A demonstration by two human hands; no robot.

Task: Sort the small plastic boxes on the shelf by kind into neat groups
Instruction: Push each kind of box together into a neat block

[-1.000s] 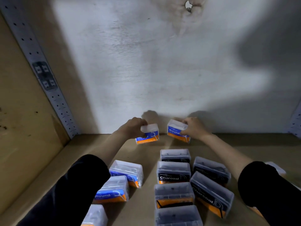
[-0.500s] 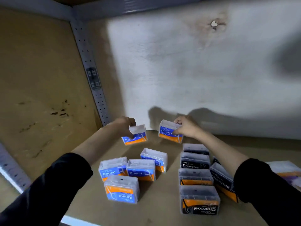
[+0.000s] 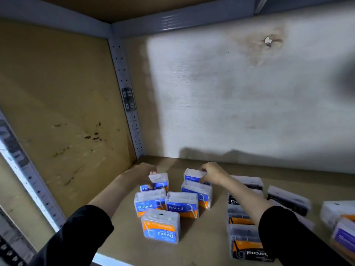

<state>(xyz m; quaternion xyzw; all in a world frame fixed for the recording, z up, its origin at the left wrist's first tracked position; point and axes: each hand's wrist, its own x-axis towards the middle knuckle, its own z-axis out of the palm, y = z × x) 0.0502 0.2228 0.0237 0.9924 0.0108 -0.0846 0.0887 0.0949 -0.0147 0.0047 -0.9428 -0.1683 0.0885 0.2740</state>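
Blue-and-orange "Round" boxes cluster on the wooden shelf (image 3: 201, 248). My left hand (image 3: 141, 173) grips one blue box (image 3: 158, 182) at the back left of the cluster, set down behind a standing blue box (image 3: 149, 202). My right hand (image 3: 212, 172) grips another blue box (image 3: 192, 175) at the back right, behind a further blue box (image 3: 197, 194). One blue box (image 3: 181, 204) stands in the middle and one (image 3: 161, 225) lies in front, label upside down. Black "Charcoal" boxes (image 3: 247, 240) sit in a column to the right, partly hidden by my right arm.
More black boxes (image 3: 288, 198) lie further right, and white-purple boxes (image 3: 340, 223) sit at the right edge. A wooden side panel (image 3: 57, 112) and a perforated metal upright (image 3: 126, 104) close the left. A white back wall (image 3: 240, 102) stands behind the shelf.
Both hands have brought their blue boxes down and toward me, from the air near the back wall to the back of the blue cluster. The camera has turned left and risen.
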